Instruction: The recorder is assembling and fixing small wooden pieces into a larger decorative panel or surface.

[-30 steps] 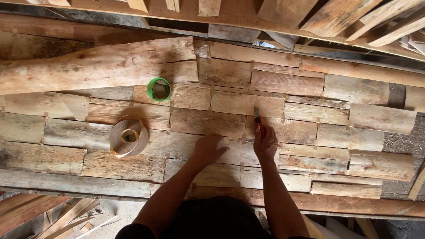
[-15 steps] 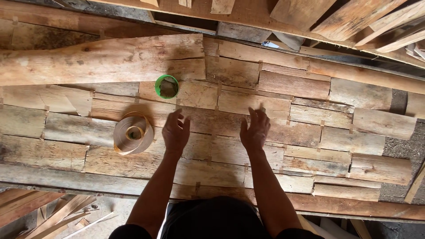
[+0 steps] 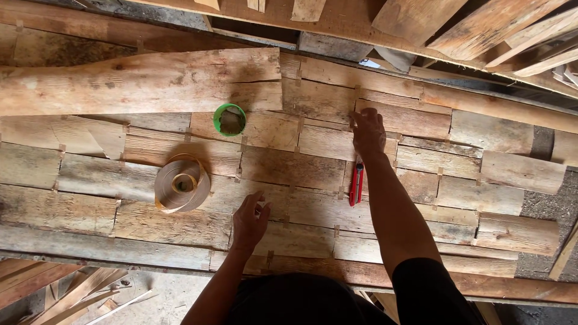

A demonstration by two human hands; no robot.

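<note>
**Two hands on a patchwork of thin wood sheets**

The left hand [image 3: 250, 219] lies near the front edge of the surface [image 3: 72, 253], fingers curled loosely around a small pale scrap; whether the grip truly pinches it or merely rests on it I cannot tell; the scrap is too small to make out. The right hand [image 3: 368, 131] reaches further back, towards the middle of the surface, its grip released, fingers spread and pressing flat on a seam between two wood sheets [image 3: 289, 168].

A red knife [image 3: 356, 184] lies on the sheets just in front of the right hand, beside the forearm, pointing front to back; neither hand touches it. A roll of tan tape [image 3: 182, 183] rests on the sheets to the left of the left hand, apart from it, a loose end curling off its side. A small green cup [image 3: 229, 120] stands further back, behind the roll, on a pale sheet; its contents look dark.

The sheets cover the surface in overlapping rows, joined with short strips of tape at the seams; a long rough plank [image 3: 120, 81] runs along the back left; loose wood offcuts [image 3: 54, 295] lie below the front left corner.
</note>
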